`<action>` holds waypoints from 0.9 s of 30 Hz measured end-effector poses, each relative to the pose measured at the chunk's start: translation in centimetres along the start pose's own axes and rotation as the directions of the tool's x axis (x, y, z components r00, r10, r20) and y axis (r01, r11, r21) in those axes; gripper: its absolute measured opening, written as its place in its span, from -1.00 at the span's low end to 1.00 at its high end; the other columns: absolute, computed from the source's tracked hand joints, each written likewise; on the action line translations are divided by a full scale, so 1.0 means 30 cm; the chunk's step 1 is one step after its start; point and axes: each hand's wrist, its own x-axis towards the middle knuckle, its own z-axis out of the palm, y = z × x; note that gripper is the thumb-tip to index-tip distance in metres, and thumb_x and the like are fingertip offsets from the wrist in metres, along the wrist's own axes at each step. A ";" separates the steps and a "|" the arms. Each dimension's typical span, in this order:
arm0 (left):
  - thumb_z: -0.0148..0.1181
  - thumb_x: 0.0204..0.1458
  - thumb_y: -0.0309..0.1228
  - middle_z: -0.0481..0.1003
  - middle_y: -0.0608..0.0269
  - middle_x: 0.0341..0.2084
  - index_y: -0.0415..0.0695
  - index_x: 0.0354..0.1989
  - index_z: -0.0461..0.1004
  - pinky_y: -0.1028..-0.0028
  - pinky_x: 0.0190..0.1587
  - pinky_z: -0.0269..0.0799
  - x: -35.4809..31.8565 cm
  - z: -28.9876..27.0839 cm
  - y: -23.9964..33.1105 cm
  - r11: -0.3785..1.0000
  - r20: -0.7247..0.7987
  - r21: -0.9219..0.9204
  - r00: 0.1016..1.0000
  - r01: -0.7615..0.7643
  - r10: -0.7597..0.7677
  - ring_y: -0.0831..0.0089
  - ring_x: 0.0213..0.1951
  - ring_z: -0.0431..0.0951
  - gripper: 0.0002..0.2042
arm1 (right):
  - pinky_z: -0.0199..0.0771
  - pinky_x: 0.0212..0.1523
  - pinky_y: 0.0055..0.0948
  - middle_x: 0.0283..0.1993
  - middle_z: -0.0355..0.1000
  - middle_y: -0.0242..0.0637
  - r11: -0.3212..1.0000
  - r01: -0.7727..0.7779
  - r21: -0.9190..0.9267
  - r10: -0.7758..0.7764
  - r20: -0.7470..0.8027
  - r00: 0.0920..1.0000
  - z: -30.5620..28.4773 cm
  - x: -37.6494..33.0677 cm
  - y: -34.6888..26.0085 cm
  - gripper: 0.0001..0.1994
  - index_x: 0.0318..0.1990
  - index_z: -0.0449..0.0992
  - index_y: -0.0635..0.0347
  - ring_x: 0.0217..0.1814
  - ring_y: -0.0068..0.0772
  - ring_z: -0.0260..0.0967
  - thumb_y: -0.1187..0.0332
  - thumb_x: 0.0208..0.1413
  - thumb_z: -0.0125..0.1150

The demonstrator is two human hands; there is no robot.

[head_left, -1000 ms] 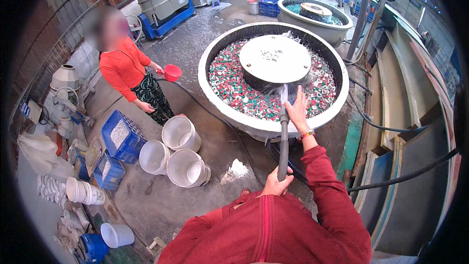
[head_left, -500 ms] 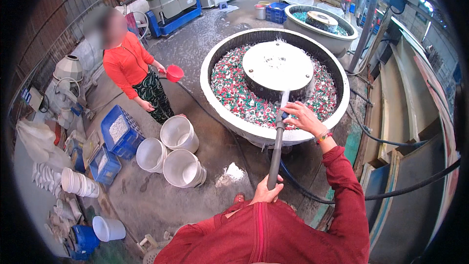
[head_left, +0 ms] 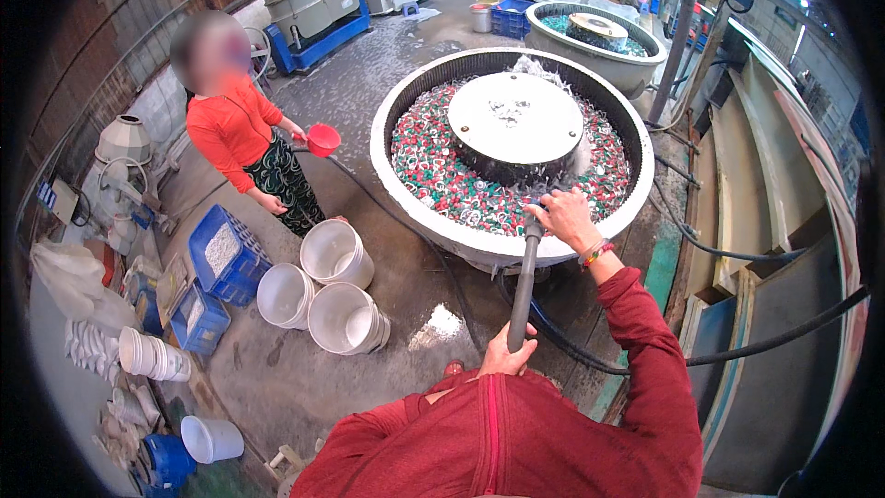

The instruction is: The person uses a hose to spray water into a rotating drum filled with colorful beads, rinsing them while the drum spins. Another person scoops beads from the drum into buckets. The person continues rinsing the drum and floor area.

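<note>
Lowered toward the chest, the hose stays gripped by left hand below, right hand above.

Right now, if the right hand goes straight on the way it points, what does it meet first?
The right hand grips the hose end at the tub rim. Straight ahead it would probably meet the coloured caps, then the round centre cover; depth is unclear.

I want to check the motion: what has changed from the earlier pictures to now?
The right hand slid down the hose from the tub's centre to its near rim. The left hand stays gripping the hose's lower part. The other person still holds the red scoop.
</note>
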 end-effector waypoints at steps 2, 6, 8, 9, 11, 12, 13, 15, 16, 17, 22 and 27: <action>0.14 -0.04 -0.53 0.25 0.47 -0.72 -0.11 -0.22 0.32 0.61 -0.74 0.12 0.000 0.000 0.005 1.000 -0.009 0.006 1.000 0.019 -0.019 0.69 -0.77 0.22 -0.79 | 0.29 -0.36 -0.27 -0.64 0.40 -0.25 0.993 -0.099 -0.062 0.103 0.066 0.992 0.008 -0.013 -0.021 -0.53 -0.63 0.50 0.13 -0.54 -0.22 0.39 -0.09 0.02 0.02; 0.13 -0.04 -0.51 0.23 0.50 -0.73 -0.10 -0.24 0.33 0.62 -0.69 0.10 -0.002 0.008 0.029 0.998 -0.010 0.019 0.998 0.059 -0.059 0.71 -0.75 0.19 -0.81 | 0.33 -0.39 -0.24 -0.67 0.40 -0.22 0.979 -0.197 -0.047 0.201 0.096 0.975 0.031 -0.066 0.021 -0.49 -0.65 0.51 0.13 -0.57 -0.16 0.40 -0.13 0.02 -0.02; 0.13 -0.04 -0.51 0.22 0.52 -0.71 -0.10 -0.24 0.34 0.63 -0.66 0.09 0.005 0.012 0.017 0.998 0.009 0.060 1.000 0.018 -0.018 0.73 -0.72 0.18 -0.81 | 0.32 -0.37 -0.26 -0.58 0.40 -0.24 0.973 -0.230 -0.002 0.229 0.105 0.968 0.005 -0.078 0.020 -0.57 -0.55 0.53 0.11 -0.47 -0.21 0.40 -0.07 0.02 0.03; 0.14 -0.04 -0.51 0.22 0.53 -0.70 -0.10 -0.24 0.34 0.64 -0.64 0.09 0.014 0.017 -0.005 0.996 0.021 0.090 0.999 -0.025 0.024 0.74 -0.70 0.18 -0.81 | 0.32 -0.36 -0.27 -0.55 0.40 -0.25 0.974 -0.226 0.002 0.225 0.073 0.972 0.009 -0.083 0.027 -0.60 -0.51 0.53 0.11 -0.43 -0.22 0.40 -0.05 0.02 0.04; 0.16 -0.05 -0.51 0.20 0.56 -0.67 -0.08 -0.25 0.36 0.66 -0.58 0.06 0.015 0.035 0.006 0.994 0.057 0.108 0.998 0.003 -0.009 0.76 -0.64 0.15 -0.82 | 0.32 -0.28 -0.26 -0.43 0.37 -0.26 0.974 -0.225 0.042 0.221 0.074 0.972 0.017 -0.105 0.065 -0.73 -0.33 0.51 0.11 -0.29 -0.24 0.36 0.11 0.07 0.05; 0.16 -0.05 -0.51 0.21 0.56 -0.67 -0.08 -0.25 0.36 0.66 -0.59 0.07 0.022 0.041 -0.002 0.995 0.076 0.103 0.997 -0.018 0.011 0.76 -0.64 0.16 -0.81 | 0.31 -0.24 -0.27 -0.38 0.39 -0.22 0.952 -0.251 0.173 0.254 0.002 0.967 0.030 -0.128 0.102 -0.70 -0.28 0.50 0.12 -0.25 -0.19 0.36 0.10 0.11 -0.03; 0.16 -0.05 -0.51 0.22 0.55 -0.67 -0.08 -0.25 0.36 0.66 -0.59 0.07 0.029 0.042 -0.016 0.994 0.091 0.102 0.995 -0.039 0.030 0.76 -0.65 0.16 -0.81 | 0.31 -0.19 -0.29 -0.34 0.41 -0.17 0.915 -0.262 0.308 0.295 -0.066 0.953 0.049 -0.155 0.138 -0.67 -0.22 0.49 0.13 -0.21 -0.15 0.36 0.10 0.15 -0.11; 0.16 -0.05 -0.51 0.23 0.55 -0.66 -0.08 -0.26 0.35 0.66 -0.59 0.08 0.028 0.028 -0.022 0.994 0.094 0.100 0.995 -0.040 0.030 0.76 -0.65 0.17 -0.82 | 0.29 -0.08 -0.30 -0.22 0.41 -0.11 0.765 -0.338 0.549 0.436 -0.055 0.898 -0.001 -0.173 0.118 -0.63 -0.08 0.42 0.19 -0.13 -0.04 0.33 0.16 0.23 -0.28; 0.15 -0.05 -0.51 0.23 0.55 -0.66 -0.08 -0.26 0.35 0.66 -0.59 0.08 0.023 0.035 -0.012 0.995 0.111 0.099 0.994 -0.022 0.011 0.76 -0.64 0.17 -0.82 | 0.29 -0.09 -0.31 -0.18 0.41 -0.11 0.730 -0.393 0.558 0.523 -0.087 0.848 0.022 -0.230 0.166 -0.61 -0.03 0.39 0.20 -0.13 -0.13 0.35 0.16 0.23 -0.28; 0.15 -0.05 -0.51 0.24 0.55 -0.66 -0.08 -0.26 0.35 0.66 -0.59 0.08 0.019 0.041 -0.006 0.995 0.119 0.095 0.993 -0.005 -0.007 0.77 -0.64 0.18 -0.82 | 0.29 -0.09 -0.32 -0.15 0.40 -0.08 0.569 -0.499 0.654 0.656 0.006 0.755 0.040 -0.297 0.211 -0.64 0.01 0.36 0.22 -0.13 -0.19 0.35 0.25 0.19 -0.24; 0.14 -0.04 -0.50 0.29 0.49 -0.56 -0.09 -0.25 0.36 0.65 -0.42 0.18 0.025 0.061 -0.006 0.993 0.174 0.120 0.985 -0.006 -0.015 0.74 -0.50 0.24 -0.82 | 0.30 -0.19 -0.07 -0.36 0.35 0.17 0.434 -0.795 0.424 0.757 0.306 0.577 0.235 -0.871 0.416 -0.59 -0.26 0.41 0.29 -0.26 0.08 0.37 0.09 0.16 -0.24; 0.13 -0.04 -0.50 0.29 0.49 -0.54 -0.08 -0.23 0.35 0.64 -0.42 0.16 0.029 0.101 -0.024 0.988 0.231 0.151 0.973 -0.020 -0.016 0.72 -0.50 0.24 -0.82 | 0.42 -0.10 -0.18 -0.27 0.45 0.11 0.383 -0.909 -0.166 0.639 0.758 0.131 0.488 -1.548 0.233 -0.66 -0.28 0.50 0.27 -0.15 0.04 0.42 0.19 -0.15 0.15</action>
